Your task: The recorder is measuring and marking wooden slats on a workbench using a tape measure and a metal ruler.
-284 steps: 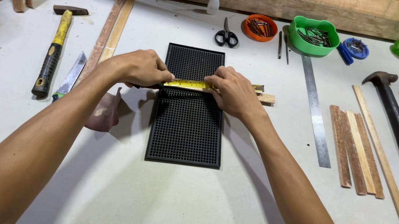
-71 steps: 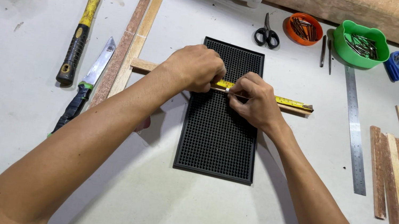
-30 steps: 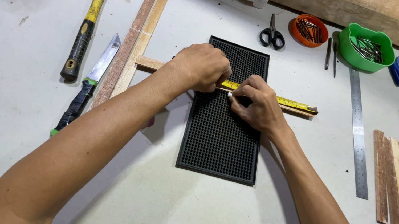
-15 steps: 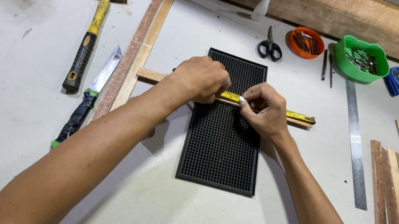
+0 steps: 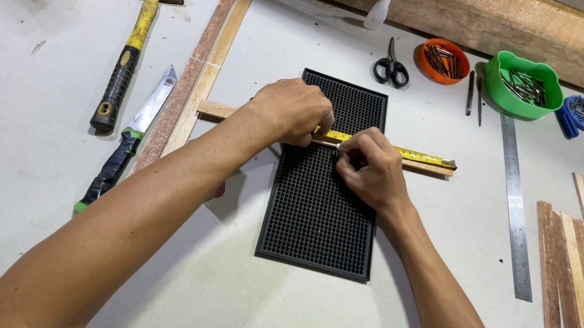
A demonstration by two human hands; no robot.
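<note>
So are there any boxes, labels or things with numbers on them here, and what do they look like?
Yellow tape measure blade: stretched along the thin wooden strip across the black mat, dark markings.
Long steel ruler: flat on the table at right, grey, fine marks.
No boxes, signs or screens.

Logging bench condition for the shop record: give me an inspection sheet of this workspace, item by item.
Surface: white table, dusty.
Job's things: yellow tape measure along a wood strip across the black mat.
Clutter: hammer, knife, scissors, steel ruler, nail bowls, wood slats.
Grippers: left hand presses the tape; right hand pinches something small beside it.
Cables: nothing seen.
Surroundings: timber beam behind.
</note>
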